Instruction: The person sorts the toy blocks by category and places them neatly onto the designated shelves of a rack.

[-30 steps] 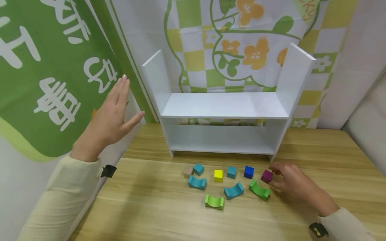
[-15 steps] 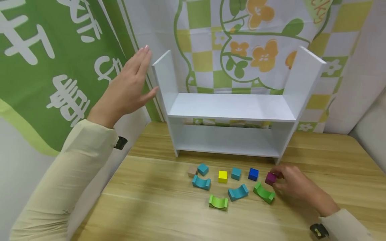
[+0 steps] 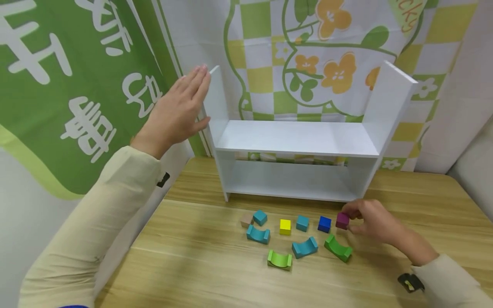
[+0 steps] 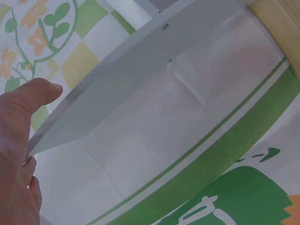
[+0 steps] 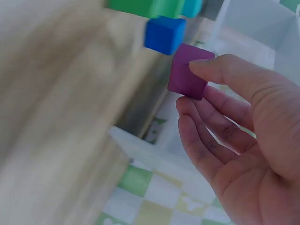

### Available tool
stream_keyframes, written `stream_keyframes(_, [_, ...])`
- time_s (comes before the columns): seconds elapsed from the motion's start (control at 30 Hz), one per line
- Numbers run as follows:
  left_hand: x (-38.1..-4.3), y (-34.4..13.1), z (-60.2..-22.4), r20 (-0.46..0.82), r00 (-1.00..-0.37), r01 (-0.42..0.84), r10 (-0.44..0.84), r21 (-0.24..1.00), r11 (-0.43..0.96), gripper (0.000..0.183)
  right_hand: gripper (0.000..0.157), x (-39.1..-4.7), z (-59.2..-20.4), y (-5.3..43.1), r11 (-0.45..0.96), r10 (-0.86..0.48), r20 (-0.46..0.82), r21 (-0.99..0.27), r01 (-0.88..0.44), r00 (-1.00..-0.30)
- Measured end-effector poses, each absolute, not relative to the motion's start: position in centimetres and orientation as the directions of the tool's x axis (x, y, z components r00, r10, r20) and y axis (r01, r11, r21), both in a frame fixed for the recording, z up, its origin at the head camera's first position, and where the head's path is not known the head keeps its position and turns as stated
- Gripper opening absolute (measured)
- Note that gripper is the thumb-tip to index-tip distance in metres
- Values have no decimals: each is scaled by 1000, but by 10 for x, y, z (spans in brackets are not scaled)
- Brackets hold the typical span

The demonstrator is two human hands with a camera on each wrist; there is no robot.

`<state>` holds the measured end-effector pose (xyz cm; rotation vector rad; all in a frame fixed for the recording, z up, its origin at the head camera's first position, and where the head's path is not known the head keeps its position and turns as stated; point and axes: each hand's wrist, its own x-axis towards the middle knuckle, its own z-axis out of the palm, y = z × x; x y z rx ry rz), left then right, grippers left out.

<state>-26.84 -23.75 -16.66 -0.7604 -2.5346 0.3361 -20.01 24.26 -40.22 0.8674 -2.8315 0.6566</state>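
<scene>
Purple cube: pinched by the right hand [image 3: 375,222], seemingly just off the worktop [image 3: 192,256]; blue cube [image 3: 325,224] at nine o'clock, green arch block [image 3: 338,248] at six.
Left hand [image 3: 176,109]: at ten o'clock from the cube, fingers straight, thumb apart, by the white shelf [image 3: 296,137]; contact unclear.
Cube step: probably lifting.
Next move: calls for a steady pinch, clearing neighbours.

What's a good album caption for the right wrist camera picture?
A right hand pinches a purple block, with a blue block and a partly visible green block nearby.
</scene>
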Motion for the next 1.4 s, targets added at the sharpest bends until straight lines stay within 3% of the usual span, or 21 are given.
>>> stream_keyframes(0.4, [-272,-239,-169,383,-715,435,585,-412,801,97,27,-214,-332,198,673,-607,196,-388,-629,-770])
stream_keyframes(0.77, [-272,-239,-172,396,-718,439,573,-383,813,97,31,-236,-271,139,637,-665,199,-353,-686,-720])
stream_keyframes(1.07, [-273,-238,-172,415,-706,443,574,-374,815,96,32,-260,-235,93,611,-658,204,-419,-672,-725])
stream_keyframes(1.4, [-271,-237,-176,418,-710,438,566,-368,820,95,34,-287,-221,52,597,-626,202,-497,-630,-753])
